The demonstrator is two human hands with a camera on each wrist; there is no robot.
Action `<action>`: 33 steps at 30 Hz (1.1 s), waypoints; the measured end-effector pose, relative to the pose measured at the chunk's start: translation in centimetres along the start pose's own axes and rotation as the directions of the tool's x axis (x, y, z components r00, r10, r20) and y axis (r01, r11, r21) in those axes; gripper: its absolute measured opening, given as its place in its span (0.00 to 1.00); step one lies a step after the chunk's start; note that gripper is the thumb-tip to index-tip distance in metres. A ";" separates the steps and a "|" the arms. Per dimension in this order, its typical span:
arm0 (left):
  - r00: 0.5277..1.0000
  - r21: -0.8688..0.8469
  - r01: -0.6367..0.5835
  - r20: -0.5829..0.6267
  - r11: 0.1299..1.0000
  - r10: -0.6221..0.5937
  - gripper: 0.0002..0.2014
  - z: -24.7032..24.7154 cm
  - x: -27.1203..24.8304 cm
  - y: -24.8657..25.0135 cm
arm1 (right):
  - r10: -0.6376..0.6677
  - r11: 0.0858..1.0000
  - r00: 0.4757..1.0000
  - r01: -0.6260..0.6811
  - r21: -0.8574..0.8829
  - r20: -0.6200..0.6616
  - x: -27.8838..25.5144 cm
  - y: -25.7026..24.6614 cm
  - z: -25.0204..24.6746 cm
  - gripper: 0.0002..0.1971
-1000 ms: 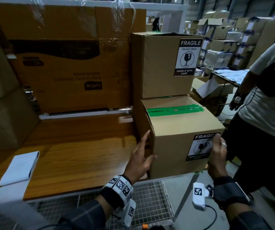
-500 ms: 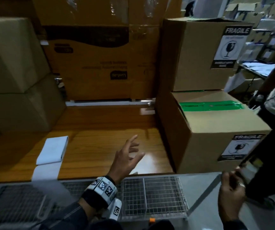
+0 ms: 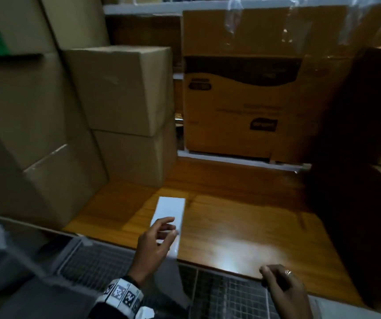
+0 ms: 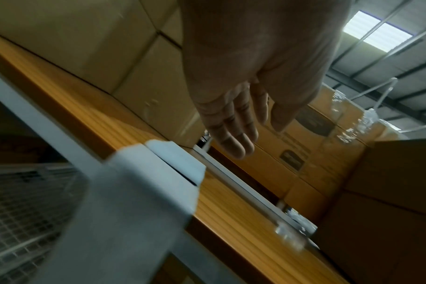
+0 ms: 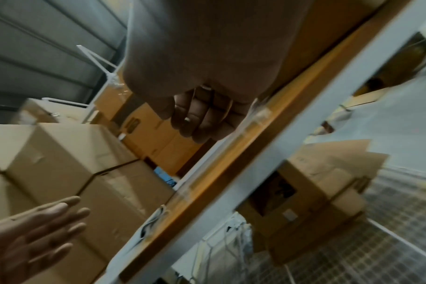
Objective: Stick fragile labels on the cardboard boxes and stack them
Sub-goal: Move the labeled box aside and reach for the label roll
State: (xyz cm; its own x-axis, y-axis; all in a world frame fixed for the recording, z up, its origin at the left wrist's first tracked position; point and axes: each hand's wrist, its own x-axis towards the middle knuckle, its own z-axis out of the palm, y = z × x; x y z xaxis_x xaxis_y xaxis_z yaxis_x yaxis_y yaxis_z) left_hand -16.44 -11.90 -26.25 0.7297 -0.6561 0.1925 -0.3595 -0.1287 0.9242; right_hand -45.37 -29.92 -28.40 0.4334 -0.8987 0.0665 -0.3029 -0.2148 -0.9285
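Left hand (image 3: 156, 241) now over label strip (image 3: 170, 211); two stacked boxes (image 3: 125, 88) behind

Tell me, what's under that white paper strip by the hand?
The white paper strip lies on the wooden table; its near end hangs over the edge. The left hand covers part of it.

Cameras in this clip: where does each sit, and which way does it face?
Head: worn on the head, looks down at the wooden table; left hand and right hand show.
Left wrist: looks along the left hand at the white label strip.
Right wrist: looks along the right hand.
Shared: plain cardboard boxes.
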 end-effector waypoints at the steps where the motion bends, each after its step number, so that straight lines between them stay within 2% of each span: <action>1: 1.000 -0.002 0.014 -0.018 1.000 -0.014 0.15 -1.6 0.2 -0.5 | -0.038 0.999 0.999 0.038 0.020 0.022 0.7 -1.2 1.6 0.12; 6: 0.994 -0.004 0.013 -0.105 1.000 -0.013 0.16 -8.5 2.8 -1.2 | -0.206 0.978 0.968 0.200 0.052 0.144 4.4 -8.1 8.2 0.11; 8: 0.987 -0.001 -0.028 -0.159 1.000 0.028 0.17 -10.5 4.8 -0.8 | -0.288 0.958 0.942 0.283 0.054 0.173 6.1 -11.0 10.3 0.10; 11: 0.964 0.015 -0.079 -0.252 0.997 0.081 0.18 -12.9 8.7 0.2 | -0.404 0.915 0.888 0.395 0.086 0.222 9.8 -15.5 13.7 0.02; 15: 0.932 0.067 -0.141 -0.328 0.988 0.155 0.17 -14.7 13.8 2.0 | -0.465 0.885 0.854 0.443 0.144 0.233 16.3 -22.2 19.1 0.17; 21: 0.903 0.132 -0.132 -0.393 0.982 0.175 0.23 -16.5 19.9 3.7 | -0.490 0.870 0.836 0.456 0.186 0.247 22.8 -30.6 25.6 0.42; 24: 0.899 0.143 -0.107 -0.408 0.984 0.157 0.26 -17.2 22.2 3.7 | -0.496 0.866 0.838 0.460 0.196 0.227 24.9 -32.6 27.9 0.49; 26: 0.893 0.147 -0.106 -0.421 0.984 0.159 0.30 -17.7 23.1 3.8 | -0.495 0.867 0.841 0.458 0.198 0.219 26.2 -33.0 29.0 0.51; 29: 0.887 0.183 -0.097 -0.429 0.978 0.169 0.31 -18.5 24.1 3.9 | -0.490 0.869 0.850 0.460 0.184 0.191 27.5 -32.7 30.1 0.46; 31: 0.882 0.199 -0.102 -0.434 0.975 0.181 0.31 -19.2 24.9 3.7 | -0.513 0.856 0.838 0.484 0.182 0.183 27.9 -32.1 30.4 0.43; 33: 0.889 0.193 -0.075 -0.433 0.978 0.153 0.35 -19.9 26.0 3.4 | -0.525 0.849 0.834 0.499 0.174 0.167 28.0 -31.6 30.3 0.41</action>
State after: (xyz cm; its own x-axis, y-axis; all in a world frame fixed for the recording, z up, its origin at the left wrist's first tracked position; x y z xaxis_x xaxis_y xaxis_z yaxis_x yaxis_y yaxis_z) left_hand 12.87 -14.63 -11.53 0.8449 -0.2811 0.4552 -0.5184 -0.2199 0.8264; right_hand 2.02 -36.71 -8.29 0.6624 -0.5733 0.4821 0.1067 -0.5648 -0.8183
